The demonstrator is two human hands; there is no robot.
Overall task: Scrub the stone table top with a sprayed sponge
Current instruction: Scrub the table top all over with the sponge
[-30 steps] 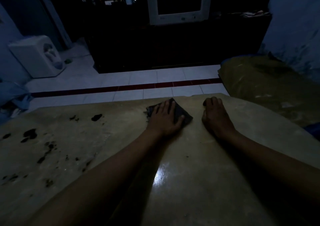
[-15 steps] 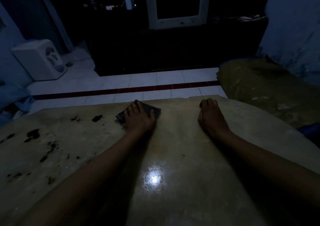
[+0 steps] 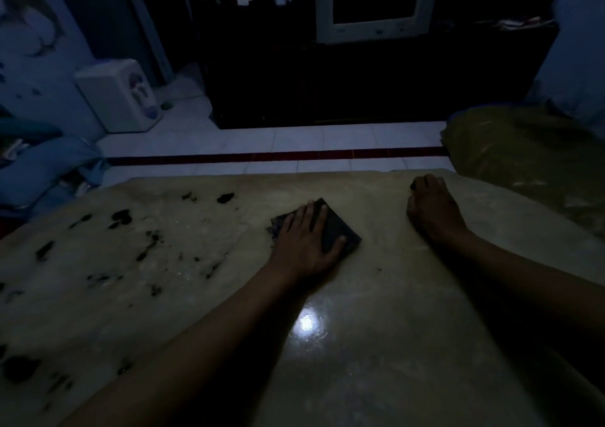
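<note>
A dark square sponge (image 3: 340, 230) lies on the beige stone table top (image 3: 376, 344), toward its far edge. My left hand (image 3: 306, 243) presses flat on the sponge with straight fingers, covering its left half. My right hand (image 3: 433, 212) rests on the bare stone to the right of the sponge, near the far edge, fingers curled and holding nothing. Dark blotches (image 3: 121, 217) mark the table's left half. A wet sheen with a bright light reflection (image 3: 307, 323) shows between my forearms.
Beyond the table's far edge is a white tiled floor with a dark red stripe (image 3: 278, 156). A white appliance (image 3: 121, 96) stands at the back left, blue cloth (image 3: 42, 171) at the left, and an olive-covered cushion (image 3: 530, 164) at the right. The room is dim.
My left hand slid the sponge left along the far edge, then back right and slightly nearer. My right hand has stayed in place on the stone.
</note>
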